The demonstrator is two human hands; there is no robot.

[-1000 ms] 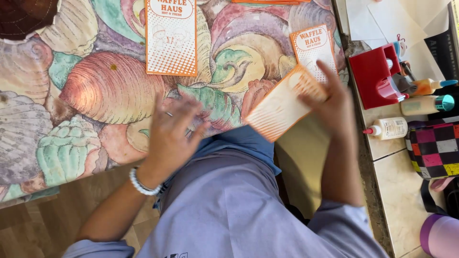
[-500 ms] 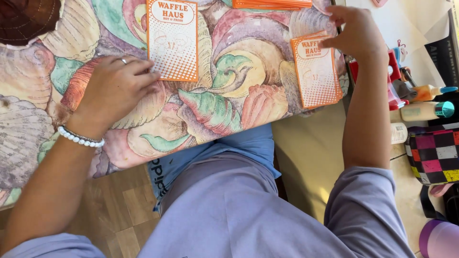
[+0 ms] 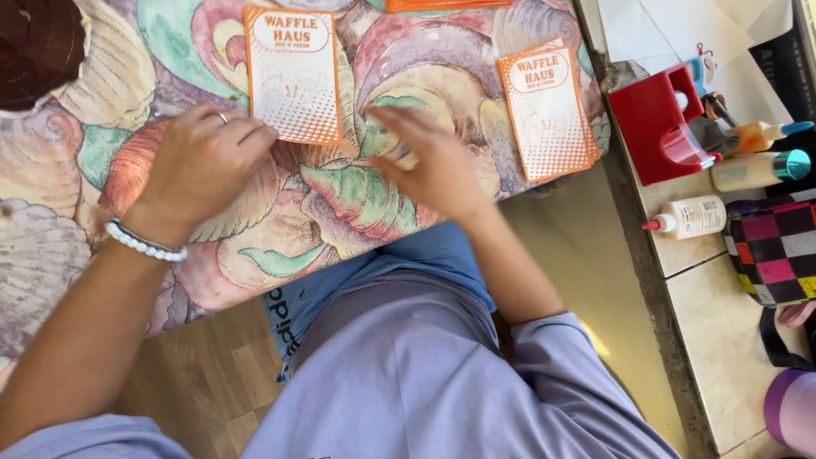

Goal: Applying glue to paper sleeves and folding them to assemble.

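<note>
Now the left hand [image 3: 204,166] lies flat, palm down, on the shell-patterned tabletop [image 3: 357,204], fingertips touching the near left corner of an orange-and-white card [image 3: 293,75]; its grip is spread wide and holds nothing. A white bead bracelet [image 3: 143,241] circles that wrist (a ring shows on one finger). The right hand [image 3: 433,161] hovers over the cloth between the two cards, fingers loosely extended, blurred, empty. A second orange-and-white card [image 3: 546,112] lies flat near the tabletop's right edge, well apart from both hands. Further right, on a tiled ledge, stand a red holder [image 3: 659,127] and a white glue bottle [image 3: 693,217].
</note>
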